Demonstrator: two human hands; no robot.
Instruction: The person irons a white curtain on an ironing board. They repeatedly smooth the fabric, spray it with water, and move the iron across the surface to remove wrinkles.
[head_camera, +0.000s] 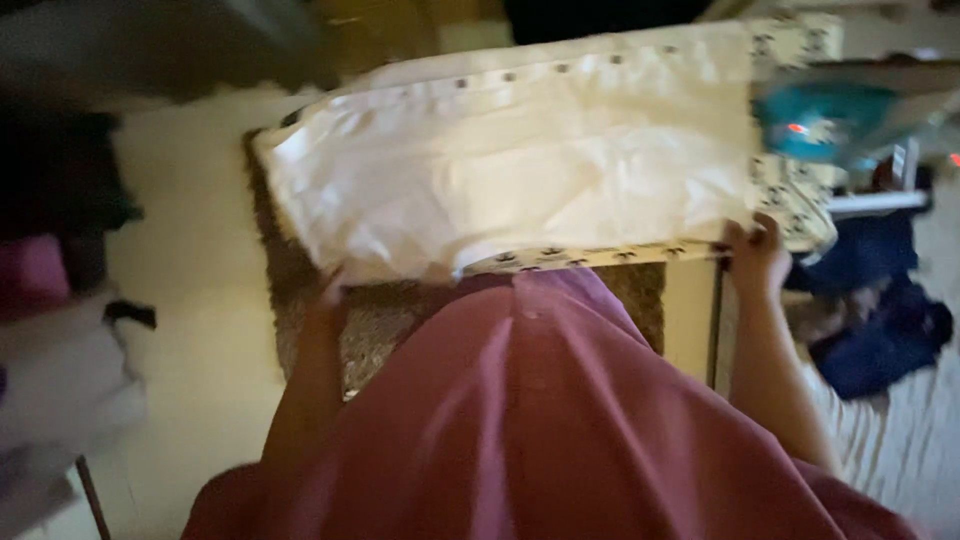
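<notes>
Hands (757, 255) gripping white cloth (520, 170) edges, rug (380, 320) below

Smooth matt white cloth (520, 160); coarse brown rug (385, 320).

Looking down through the head camera, I see my own body filling the lower middle of the view. I wear a loose dusty-pink shirt (520, 420) with a button placket running down its centre; one small button shows near the top, and soft folds fan out to either side of the placket. Both forearms are bare below the shirt, no sleeves reaching them. My left hand (328, 292) and right hand (757, 255) wear no gloves, rings or watch that I can make out.
</notes>
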